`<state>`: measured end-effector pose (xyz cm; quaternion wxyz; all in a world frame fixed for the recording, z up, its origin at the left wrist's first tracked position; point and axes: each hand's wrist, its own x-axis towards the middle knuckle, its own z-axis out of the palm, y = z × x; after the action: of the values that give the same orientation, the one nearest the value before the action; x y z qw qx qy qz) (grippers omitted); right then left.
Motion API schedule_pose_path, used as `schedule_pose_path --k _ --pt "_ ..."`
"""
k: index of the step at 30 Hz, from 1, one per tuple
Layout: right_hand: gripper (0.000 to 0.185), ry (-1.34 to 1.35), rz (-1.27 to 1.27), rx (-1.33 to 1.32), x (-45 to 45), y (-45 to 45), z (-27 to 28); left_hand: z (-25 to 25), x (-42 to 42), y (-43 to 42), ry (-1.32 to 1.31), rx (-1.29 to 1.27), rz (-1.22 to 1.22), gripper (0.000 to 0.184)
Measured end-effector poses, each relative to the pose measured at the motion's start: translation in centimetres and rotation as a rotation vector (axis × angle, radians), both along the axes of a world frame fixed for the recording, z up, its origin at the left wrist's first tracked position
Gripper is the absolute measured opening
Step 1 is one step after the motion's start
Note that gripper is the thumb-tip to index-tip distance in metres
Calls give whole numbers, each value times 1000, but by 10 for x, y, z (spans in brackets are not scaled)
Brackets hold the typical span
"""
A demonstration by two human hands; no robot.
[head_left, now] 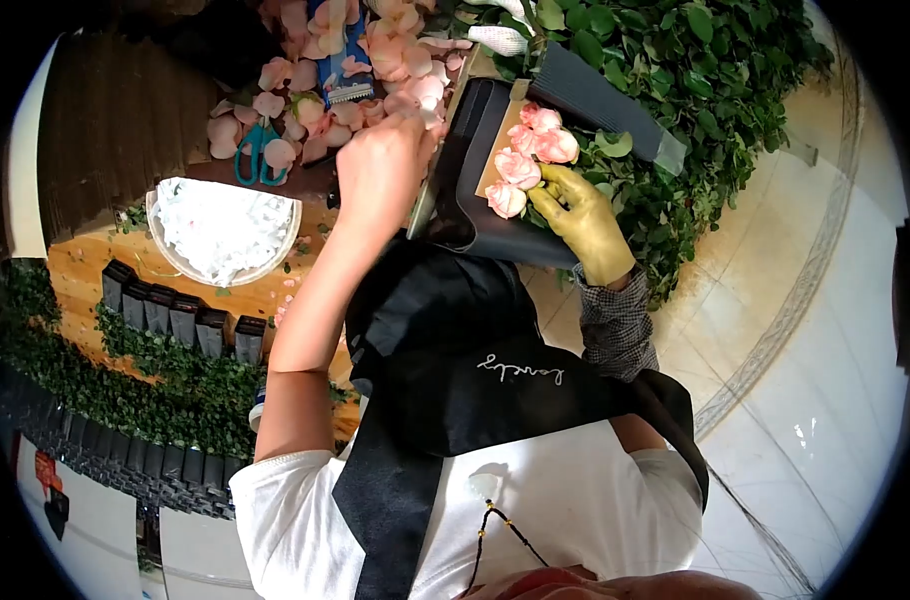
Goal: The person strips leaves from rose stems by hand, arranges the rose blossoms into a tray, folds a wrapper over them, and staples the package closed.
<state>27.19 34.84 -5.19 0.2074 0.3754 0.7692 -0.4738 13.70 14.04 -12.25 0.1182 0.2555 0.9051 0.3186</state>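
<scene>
I am looking down through the head camera, and the pink roses (518,168) are lying in a loose cluster against a tan board (497,140) inside a dark open container (505,232) at the lap. This container is tilting at an angle, its black walls rising around the board and a ridged grey panel (600,95) jutting out beside the blooms.

My right hand (587,222), in a yellow glove, is curling its thumb and fingers nearly together just beside the lowest roses; I cannot tell whether a stem is sitting between them. My bare left hand (380,160) is bending its fingers inward by the container's left edge, close to the loose petals (405,50); its fingertips are mostly hidden, so I cannot tell what it is holding.

The petals are spreading over the brown counter (125,130), with teal-handled scissors (260,160) lying at their edge and a blue item (347,60) resting among them. Below the scissors, a pale bowl (292,243) is holding a heap of white scraps (220,232), filling it nearly to the rim. Farther down, dark upright sleeves (183,318) are standing in a row beside green foliage (170,358); I cannot make out their contents.
</scene>
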Motion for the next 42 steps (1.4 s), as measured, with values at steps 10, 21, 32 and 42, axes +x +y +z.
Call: schedule_pose_path --k 10,21,32,42 --pt "32 133 -77 -90 7 2 -2 -20 11 44 -109 451 -318 16" --pt "52 22 672 514 0 1 -3 48 23 26 71 128 -415 26" --pt "27 398 396 577 18 21 -37 40 56 59 178 25 -582 17" --pt "25 510 350 843 17 17 -5 39 58 64 288 -128 -657 29"
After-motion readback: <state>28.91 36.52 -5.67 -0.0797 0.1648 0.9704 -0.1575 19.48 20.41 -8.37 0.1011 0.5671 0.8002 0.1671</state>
